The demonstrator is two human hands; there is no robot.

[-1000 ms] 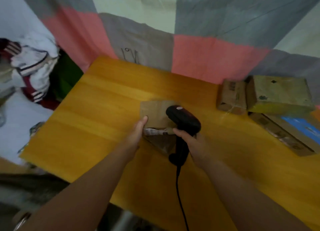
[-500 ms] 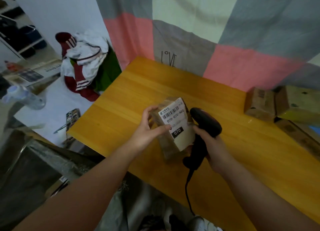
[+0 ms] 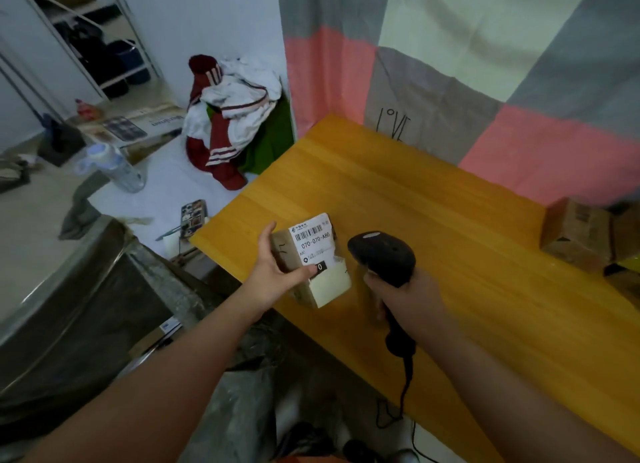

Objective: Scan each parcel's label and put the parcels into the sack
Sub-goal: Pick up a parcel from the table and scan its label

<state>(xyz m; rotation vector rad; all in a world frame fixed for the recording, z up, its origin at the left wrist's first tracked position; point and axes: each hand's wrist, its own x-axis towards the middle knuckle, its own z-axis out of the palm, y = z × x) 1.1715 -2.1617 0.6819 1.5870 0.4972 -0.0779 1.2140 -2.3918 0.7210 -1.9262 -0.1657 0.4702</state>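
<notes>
As the small cardboard parcel (image 3: 304, 279) comes up off the yellow tabletop (image 3: 433, 220), where it lay a second ago under the barcode scanner (image 3: 381, 254), the left hand (image 3: 273, 275) grips it between thumb and fingers with the white label (image 3: 313, 240) turned up to the camera. The right hand (image 3: 405, 292) stays clenched round the scanner's handle, its head now just beside the parcel rather than over it. The view has swung left, bringing in what looks like a grey sack (image 3: 166, 272) standing open below the tabletop's edge. The scan appears finished for this parcel, and dropping it into the sack looks like the next step. More cardboard parcels (image 3: 581, 234) wait at the tabletop's far right.
</notes>
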